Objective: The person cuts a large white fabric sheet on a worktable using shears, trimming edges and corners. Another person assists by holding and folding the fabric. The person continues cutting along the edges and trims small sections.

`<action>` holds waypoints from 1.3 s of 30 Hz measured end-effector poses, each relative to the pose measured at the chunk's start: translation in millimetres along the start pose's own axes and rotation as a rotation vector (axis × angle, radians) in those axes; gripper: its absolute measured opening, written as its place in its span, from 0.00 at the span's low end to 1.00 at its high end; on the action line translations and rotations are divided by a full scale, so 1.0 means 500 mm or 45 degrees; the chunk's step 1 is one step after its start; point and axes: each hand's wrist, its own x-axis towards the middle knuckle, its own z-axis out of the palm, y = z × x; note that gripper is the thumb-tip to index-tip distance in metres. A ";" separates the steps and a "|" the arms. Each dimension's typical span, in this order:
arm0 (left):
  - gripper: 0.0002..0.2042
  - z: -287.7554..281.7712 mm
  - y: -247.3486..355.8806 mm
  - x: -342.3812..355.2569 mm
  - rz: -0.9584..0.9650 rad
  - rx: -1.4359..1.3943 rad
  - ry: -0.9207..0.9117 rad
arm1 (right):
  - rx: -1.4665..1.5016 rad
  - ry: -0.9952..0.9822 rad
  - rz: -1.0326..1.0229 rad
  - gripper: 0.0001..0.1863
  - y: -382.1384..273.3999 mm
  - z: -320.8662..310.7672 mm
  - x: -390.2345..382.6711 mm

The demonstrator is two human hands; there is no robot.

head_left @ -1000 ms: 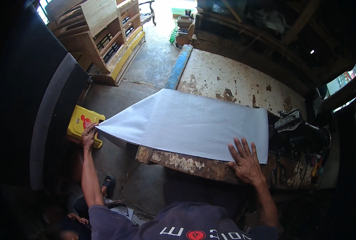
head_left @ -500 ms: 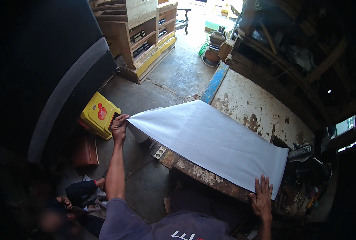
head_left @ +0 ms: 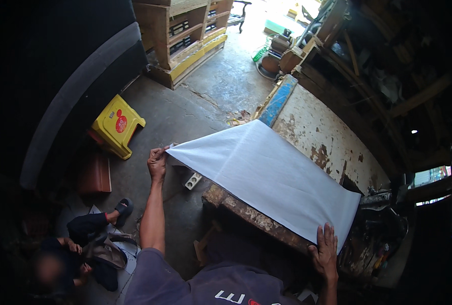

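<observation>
A large pale grey-white sheet (head_left: 282, 175), seemingly cloth or vinyl, lies across a worn workbench. Its left part sticks out past the bench end and is drawn to a point. At that point my left hand (head_left: 157, 163) is closed on the sheet's corner, holding it off the bench over the floor. My right hand (head_left: 325, 252) rests flat on the sheet's near right corner, fingers stretched out. A soft crease runs from the far edge down through the raised part. The workbench (head_left: 337, 137) shows bare beyond the sheet, with peeling white paint and a blue strip at its far end.
A power socket strip (head_left: 192, 181) hangs near the bench's left end. To the left are a yellow stool (head_left: 119, 124), a brown box (head_left: 95, 175) and a dark padded panel (head_left: 78, 96). A seated person (head_left: 91, 249) is at the lower left. Wooden cabinets (head_left: 185, 38) stand far back.
My view has shifted a little. My left hand has drawn the sheet's corner slightly rightward, away from the stool, and the crease shows more clearly. My right hand stays flat on the sheet.
</observation>
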 end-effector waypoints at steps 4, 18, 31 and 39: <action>0.17 -0.002 -0.012 0.035 0.021 0.043 -0.019 | -0.026 0.049 -0.013 0.37 -0.026 -0.037 0.006; 0.13 -0.032 -0.019 0.111 -0.120 0.166 0.087 | 0.073 0.305 -0.013 0.38 -0.022 0.028 0.168; 0.14 -0.129 -0.164 0.299 -0.215 0.059 0.103 | 0.131 0.478 0.050 0.37 -0.050 0.052 0.150; 0.21 -0.011 0.121 0.283 -0.045 1.488 -0.129 | 0.190 0.597 0.018 0.36 -0.049 0.069 0.156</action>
